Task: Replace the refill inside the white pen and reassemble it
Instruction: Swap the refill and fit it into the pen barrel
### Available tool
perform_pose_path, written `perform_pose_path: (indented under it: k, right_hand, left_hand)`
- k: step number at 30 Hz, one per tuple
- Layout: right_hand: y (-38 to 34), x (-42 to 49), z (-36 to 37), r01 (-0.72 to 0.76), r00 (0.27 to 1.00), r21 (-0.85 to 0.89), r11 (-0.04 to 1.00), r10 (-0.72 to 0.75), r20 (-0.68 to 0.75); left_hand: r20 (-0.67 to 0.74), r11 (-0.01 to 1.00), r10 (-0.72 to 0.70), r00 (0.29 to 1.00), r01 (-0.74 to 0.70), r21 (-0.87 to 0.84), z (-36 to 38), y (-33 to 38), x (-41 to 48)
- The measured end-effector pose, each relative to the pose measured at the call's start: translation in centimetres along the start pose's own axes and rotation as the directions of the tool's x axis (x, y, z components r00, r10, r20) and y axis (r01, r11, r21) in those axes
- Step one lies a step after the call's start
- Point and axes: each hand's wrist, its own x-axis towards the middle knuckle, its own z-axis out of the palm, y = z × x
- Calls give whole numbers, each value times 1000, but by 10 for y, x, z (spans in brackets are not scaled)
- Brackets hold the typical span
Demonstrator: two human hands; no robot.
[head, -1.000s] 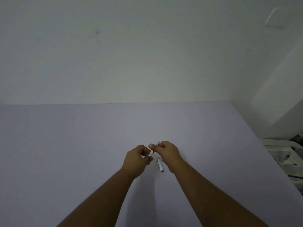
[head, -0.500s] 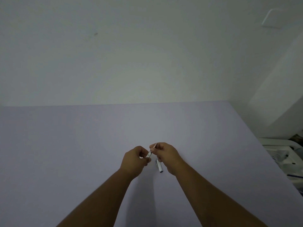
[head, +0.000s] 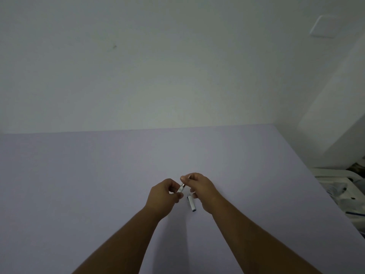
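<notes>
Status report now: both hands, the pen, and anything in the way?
Left hand pinching white pen barrel. Right hand gripping its other end. White pen cap lying on table between hands. Nothing in the way.

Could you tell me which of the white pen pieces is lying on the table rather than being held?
The white pen cap, beside the right hand; the other white piece is gripped between both hands.

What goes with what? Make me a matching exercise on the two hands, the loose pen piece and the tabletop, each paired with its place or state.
1. left hand
2. right hand
3. loose pen piece
4. table

a. lilac, otherwise bare
b. pinches the white barrel
c. lies on the table between the wrists
d. grips the upper end of the pen

Pairs: 1-b, 2-d, 3-c, 4-a
</notes>
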Motion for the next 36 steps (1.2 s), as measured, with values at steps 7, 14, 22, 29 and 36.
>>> perform_pose_path:
  k: [7,14,22,29,36]
  right_hand:
    - [0,-2,2,4,999,-118,993,-10,-50]
    - [1,-1,4,-2,999,-100,995,-2,-43]
    - [3,0,1,14,999,-7,1000,-14,-30]
    - [6,3,-2,15,1000,82,996,-15,-7]
    - [5,10,5,-101,990,-34,994,97,-106]
  left_hand:
    - [0,999,12,1000,-12,40,-1,0,-1]
    - [-5,999,13,1000,-13,39,0,2,-1]
    - [-10,999,8,1000,-8,34,-1,5,0]
    - [-8,999,9,1000,-8,44,2,3,3]
    - [-74,994,47,996,-40,101,8,0,4]
